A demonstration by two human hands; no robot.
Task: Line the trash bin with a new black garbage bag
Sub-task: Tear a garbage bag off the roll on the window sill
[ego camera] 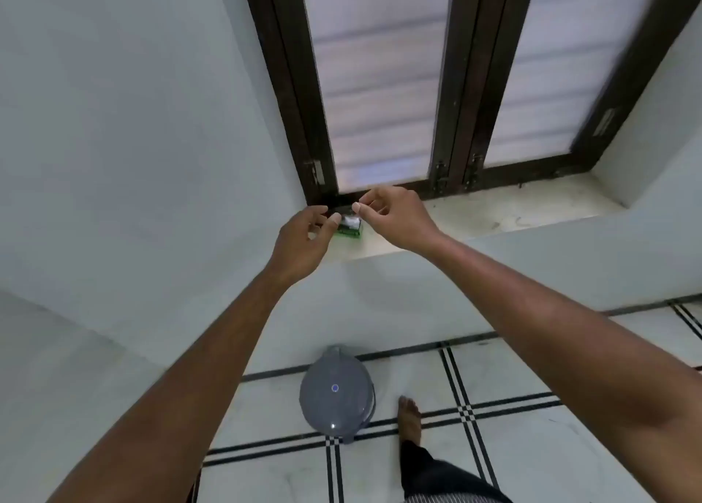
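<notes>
A small green and white garbage bag pack (350,229) lies at the left end of the window sill (494,213). My left hand (304,242) holds the pack from the left, thumb on its top. Just above the pack, my right hand (391,215) pinches something between thumb and forefinger; a dark strip shows there, too blurred to name. On the floor below, against the wall, stands the grey trash bin (336,392) with its round lid closed.
A dark-framed window (452,84) with frosted panes rises behind the sill. The floor is white tile with black lines. My bare right foot (409,417) stands just right of the bin. A grey wall fills the left side.
</notes>
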